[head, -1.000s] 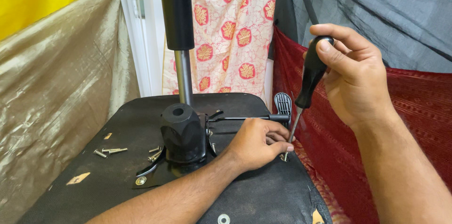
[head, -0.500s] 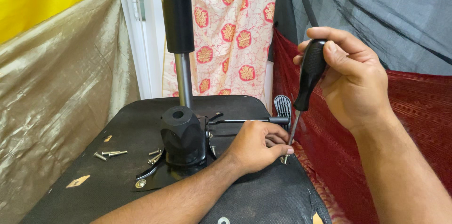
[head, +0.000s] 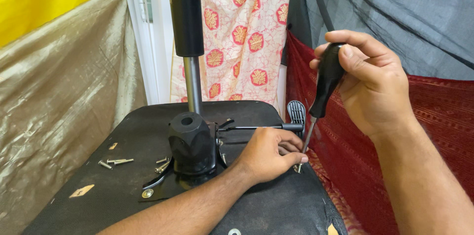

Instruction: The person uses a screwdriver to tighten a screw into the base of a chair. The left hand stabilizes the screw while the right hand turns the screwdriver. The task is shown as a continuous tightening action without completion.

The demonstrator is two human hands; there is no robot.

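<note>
Black-handled screwdriver with a thin steel shaft — held tilted, tip down at the right edge of the black fabric-covered upturned chair seat, near its front right corner. Right hand is wrapped around the smooth glossy handle, thumb lying over its top. Left hand rests on the seat, fingers curled; thumb and forefinger pinch at the shaft's tip, steadying it. What sits under the tip is too small to tell.

Versus half a second ago: the handle leans slightly more toward the left; the left hand has not shifted.

Just left of the left hand, one matte black moulded plastic housing, blocky with a round hole on top, sits on a flat black metal plate. One slim black lever rod with a ribbed paddle end runs from it toward the seat edge. One grey steel column under a black sleeve rises behind.

Loose silver screws — about five countable — lie on the weave left of the housing.

Around: shiny beige cloth, floral red-and-cream curtain, dark red patterned fabric.
</note>
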